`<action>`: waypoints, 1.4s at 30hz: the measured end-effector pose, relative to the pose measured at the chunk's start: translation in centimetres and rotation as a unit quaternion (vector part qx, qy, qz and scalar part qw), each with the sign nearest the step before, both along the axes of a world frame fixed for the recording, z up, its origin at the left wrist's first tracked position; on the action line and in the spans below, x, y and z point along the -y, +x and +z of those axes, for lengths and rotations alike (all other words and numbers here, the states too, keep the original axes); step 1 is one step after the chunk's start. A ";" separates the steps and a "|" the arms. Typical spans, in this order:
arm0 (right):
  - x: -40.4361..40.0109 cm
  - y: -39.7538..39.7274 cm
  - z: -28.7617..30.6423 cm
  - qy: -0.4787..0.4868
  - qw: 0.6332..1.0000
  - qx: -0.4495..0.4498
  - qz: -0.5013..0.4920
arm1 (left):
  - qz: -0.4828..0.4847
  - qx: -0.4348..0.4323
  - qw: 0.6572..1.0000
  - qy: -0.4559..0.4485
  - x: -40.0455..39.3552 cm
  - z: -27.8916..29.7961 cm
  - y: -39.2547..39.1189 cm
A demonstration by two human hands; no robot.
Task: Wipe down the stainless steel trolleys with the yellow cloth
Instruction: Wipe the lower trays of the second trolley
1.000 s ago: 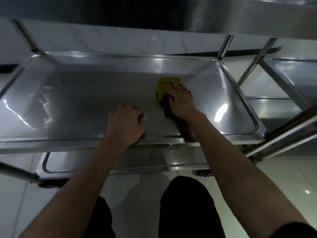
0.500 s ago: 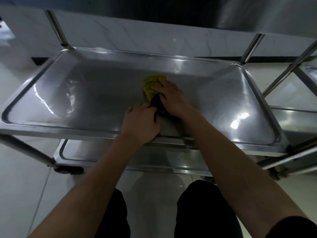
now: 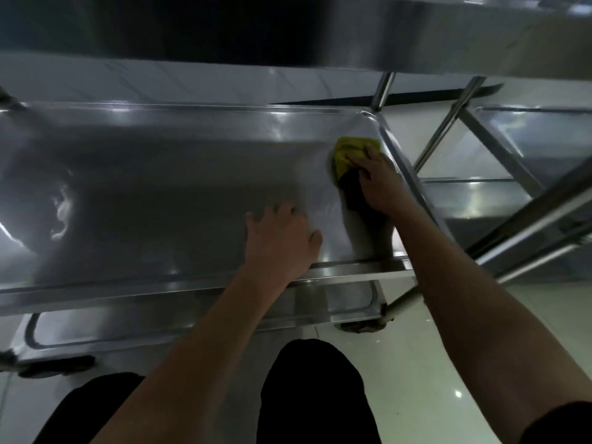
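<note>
There are two stainless steel trolleys: the near trolley, which shows two shelves, an upper shelf and a lower shelf, and a second trolley at the far right. There is one yellow cloth, on the right part of the upper shelf, and two hands: the left hand and the right hand. Two legs in dark trousers are at the near edge, and one castor wheel shows under the lower shelf.

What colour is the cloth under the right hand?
Yellow; the cloth shows best in the head view.
</note>
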State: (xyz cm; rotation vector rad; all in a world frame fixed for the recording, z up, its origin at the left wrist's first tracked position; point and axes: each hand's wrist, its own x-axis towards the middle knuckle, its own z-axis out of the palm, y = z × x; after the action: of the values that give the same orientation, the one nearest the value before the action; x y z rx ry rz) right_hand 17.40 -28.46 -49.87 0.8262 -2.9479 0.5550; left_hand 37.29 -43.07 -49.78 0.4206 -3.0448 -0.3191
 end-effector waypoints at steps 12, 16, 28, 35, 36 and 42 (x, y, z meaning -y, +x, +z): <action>-7.5 4.5 0.3 0.001 0.999 -0.009 -0.053 | -0.018 -0.042 0.999 0.009 -0.2 -1.6 -0.4; -9.7 8.7 0.0 0.002 0.999 0.001 -0.049 | -0.023 -0.042 0.999 0.017 -0.2 -1.6 -0.4; -8.7 18.2 -1.7 -0.017 0.993 -0.059 -0.105 | -0.068 -0.005 0.998 0.015 0.7 -1.0 0.1; -8.0 19.1 -3.7 -0.058 0.991 -0.083 -0.092 | -0.100 -0.063 0.993 0.026 1.6 -1.1 3.5; -7.9 18.8 -3.7 -0.058 0.991 -0.082 -0.091 | -0.105 -0.064 0.992 0.024 1.5 -1.1 4.0; -7.6 16.5 -3.0 -0.062 0.992 -0.066 -0.091 | -0.116 -0.026 0.993 -0.004 1.6 -1.4 3.1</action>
State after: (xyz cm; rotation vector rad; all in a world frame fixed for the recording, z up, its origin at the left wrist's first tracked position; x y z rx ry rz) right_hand 33.91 -20.91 -52.85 0.5525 -2.7953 0.6378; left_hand 40.39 -44.68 -51.19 0.0564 -3.0445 -0.3234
